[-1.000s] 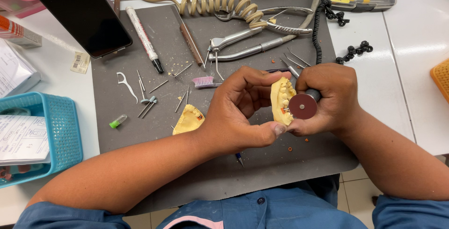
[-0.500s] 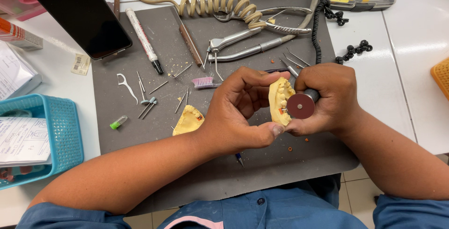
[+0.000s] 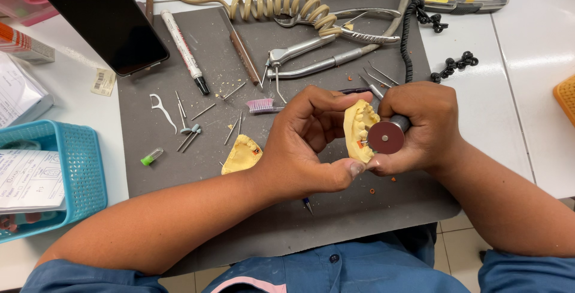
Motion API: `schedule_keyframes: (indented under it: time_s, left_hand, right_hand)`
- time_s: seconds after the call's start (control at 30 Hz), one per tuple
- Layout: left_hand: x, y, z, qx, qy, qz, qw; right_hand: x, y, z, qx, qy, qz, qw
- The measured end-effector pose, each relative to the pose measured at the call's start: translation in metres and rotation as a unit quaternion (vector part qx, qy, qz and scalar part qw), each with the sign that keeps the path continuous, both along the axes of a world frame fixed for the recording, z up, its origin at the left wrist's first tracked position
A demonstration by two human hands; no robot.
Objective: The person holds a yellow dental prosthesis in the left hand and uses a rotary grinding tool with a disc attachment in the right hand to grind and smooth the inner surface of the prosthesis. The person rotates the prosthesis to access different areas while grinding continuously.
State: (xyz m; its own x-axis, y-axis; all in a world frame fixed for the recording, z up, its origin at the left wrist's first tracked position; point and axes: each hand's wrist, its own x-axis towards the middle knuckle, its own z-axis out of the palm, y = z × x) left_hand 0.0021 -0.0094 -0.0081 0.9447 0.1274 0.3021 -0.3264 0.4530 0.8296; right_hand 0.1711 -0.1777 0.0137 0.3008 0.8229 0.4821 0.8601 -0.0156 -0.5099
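**Yellow cast held over the grey mat**

A white tiled worktop (image 3: 527, 89) lies under you, with a grey mat (image 3: 335, 221) spread across its middle. Your left hand (image 3: 305, 143) grips a pale yellow dental cast (image 3: 357, 130) above the mat's near half, thumb beneath it and fingers (image 3: 323, 98) curled over its top. The cast shows a row of moulded teeth along its upper edge and a small orange spot low on its face. Your right hand (image 3: 422, 128) is closed around a handpiece whose dark red disc (image 3: 386, 138) sits against the cast's right face. A second yellow cast (image 3: 241, 155) lies on the mat just left of your left wrist.

Beyond your hands the mat is crowded: thin burs (image 3: 191, 137), a pink brush (image 3: 261, 105), metal pliers (image 3: 311, 56), a coiled cord (image 3: 281, 5) and a white marker (image 3: 185, 50). A blue basket (image 3: 78, 173) stands off the mat's left edge, a black tablet (image 3: 102, 17) at the far left. The mat's near strip, by your shirt, holds only a few crumbs.
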Motion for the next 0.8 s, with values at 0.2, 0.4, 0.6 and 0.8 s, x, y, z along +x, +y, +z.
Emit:
schedule_keyframes:
  time_s: [0.2, 0.4, 0.6, 0.8]
  left_hand:
    - [0.001, -0.001, -0.002, -0.066, 0.014, -0.015, 0.998]
    - [0.002, -0.003, -0.004, -0.154, 0.063, -0.067, 0.984]
    - [-0.004, -0.007, -0.005, -0.186, 0.101, -0.087, 0.974]
    - [-0.005, -0.005, -0.003, -0.181, 0.074, -0.109, 0.975]
  right_hand:
    - [-0.002, -0.001, 0.001, 0.004, 0.005, -0.013, 1.000]
    - [-0.005, -0.003, 0.004, 0.011, -0.005, -0.026, 1.000]
    - [-0.010, -0.003, 0.006, 0.025, -0.001, -0.028, 0.999]
    - [-0.010, -0.003, 0.008, 0.039, -0.015, -0.018, 0.999]
